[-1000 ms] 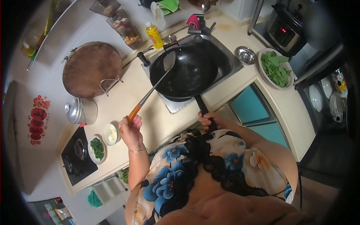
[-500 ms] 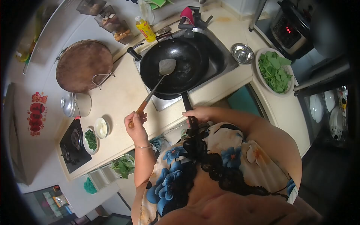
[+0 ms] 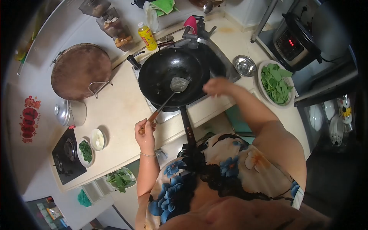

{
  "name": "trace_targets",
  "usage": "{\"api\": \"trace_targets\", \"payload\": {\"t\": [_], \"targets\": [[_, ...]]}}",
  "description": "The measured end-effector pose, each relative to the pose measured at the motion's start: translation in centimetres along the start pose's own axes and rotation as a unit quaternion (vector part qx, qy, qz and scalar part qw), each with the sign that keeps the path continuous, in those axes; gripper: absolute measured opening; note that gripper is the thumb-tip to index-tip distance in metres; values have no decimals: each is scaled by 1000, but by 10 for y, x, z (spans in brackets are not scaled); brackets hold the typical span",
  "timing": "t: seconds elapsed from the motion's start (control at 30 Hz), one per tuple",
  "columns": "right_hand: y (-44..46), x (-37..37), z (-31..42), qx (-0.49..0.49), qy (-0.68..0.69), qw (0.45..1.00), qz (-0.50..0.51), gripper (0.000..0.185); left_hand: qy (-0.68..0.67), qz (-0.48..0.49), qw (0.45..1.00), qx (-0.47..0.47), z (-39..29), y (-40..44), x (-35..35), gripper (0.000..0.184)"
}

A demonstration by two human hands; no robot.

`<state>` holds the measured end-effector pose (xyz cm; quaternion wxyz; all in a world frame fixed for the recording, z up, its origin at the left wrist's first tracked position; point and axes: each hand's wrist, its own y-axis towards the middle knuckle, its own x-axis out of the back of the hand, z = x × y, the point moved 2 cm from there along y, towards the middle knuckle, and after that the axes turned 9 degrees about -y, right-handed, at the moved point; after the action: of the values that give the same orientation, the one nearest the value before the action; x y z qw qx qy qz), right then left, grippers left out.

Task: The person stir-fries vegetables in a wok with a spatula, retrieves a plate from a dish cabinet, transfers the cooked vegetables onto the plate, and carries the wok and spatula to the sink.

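My left hand is wrapped round the wooden handle of a metal wok spatula. The spatula's blade lies inside the black wok, near its lower side. The wok sits over the sink, its black handle pointing toward my body with no hand on it. My right hand is raised just beside the wok's right rim. Motion blurs its fingers, so I cannot make out whether they hold anything.
At right are a metal bowl, a plate of green leaves and an electric cooker. Along the left are a round board, a lidded pot, a white bowl, a dish of chopped greens and a yellow bottle.
My right hand has let go of the wok handle and moved up beside the wok's right rim. The spatula blade has shifted lower in the wok. The whole view has moved slightly.
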<state>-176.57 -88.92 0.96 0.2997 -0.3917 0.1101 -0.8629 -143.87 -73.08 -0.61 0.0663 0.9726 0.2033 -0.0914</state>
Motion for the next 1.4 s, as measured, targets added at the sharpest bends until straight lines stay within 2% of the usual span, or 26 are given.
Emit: {"api": "trace_targets", "payload": {"t": [0.03,0.13,0.2,0.23,0.3,0.33,0.4,0.53,0.6,0.63,0.67,0.73,0.87,0.93,1.07,1.13,1.23,1.3,1.33,1.4], "targets": [[15,31,-13,-26,83,995,-54,42,-6,-7,1000,6,2,-1,-2,18],[66,116,-51,26,216,948,-234,36,5,-9,1000,7,5,-2,-11,19],[127,166,-93,14,203,939,-279,39,11,-24,1000,7,2,-7,-21,20],[147,178,-103,17,204,941,-268,39,26,-25,999,11,2,-11,-23,20],[175,201,-108,-17,230,898,-374,56,47,-30,998,19,1,-17,-30,22],[185,208,-108,-8,228,902,-366,56,48,-42,998,14,-1,-19,-33,22],[200,218,-105,-68,266,893,-356,56,51,-55,997,22,0,-23,-40,22],[215,229,-98,-92,274,894,-343,56,59,-67,996,23,-3,-29,-51,22],[236,237,-111,-30,311,890,-332,56,69,-70,994,36,-2,-31,-54,23],[251,239,-121,-12,303,879,-369,50,72,-63,994,45,-2,-31,-56,24],[263,235,-133,-14,302,881,-364,50,74,-67,994,49,-1,-33,-59,24],[254,228,-121,50,153,872,-463,40,54,-56,995,58,2,-33,-67,24],[234,211,-108,63,112,873,-470,32,42,-41,997,58,8,-29,-78,21],[224,209,-103,40,26,887,-460,31,41,-38,997,56,6,-26,-82,22],[225,209,-108,43,23,888,-457,30,82,-13,994,73,4,-22,-87,24],[227,206,-109,93,54,880,-463,31,82,-6,993,84,4,-22,-88,25],[224,206,-105,59,24,883,-466,31,65,15,994,88,1,-22,-90,25],[226,205,-107,69,23,879,-471,31,-10,67,987,148,-3,-23,-93,33],[228,205,-108,81,24,874,-478,31,-10,65,986,151,-7,-23,-94,33],[231,204,-111,78,36,876,-475,32,-172,64,950,253,-9,-26,-96,44]]}}
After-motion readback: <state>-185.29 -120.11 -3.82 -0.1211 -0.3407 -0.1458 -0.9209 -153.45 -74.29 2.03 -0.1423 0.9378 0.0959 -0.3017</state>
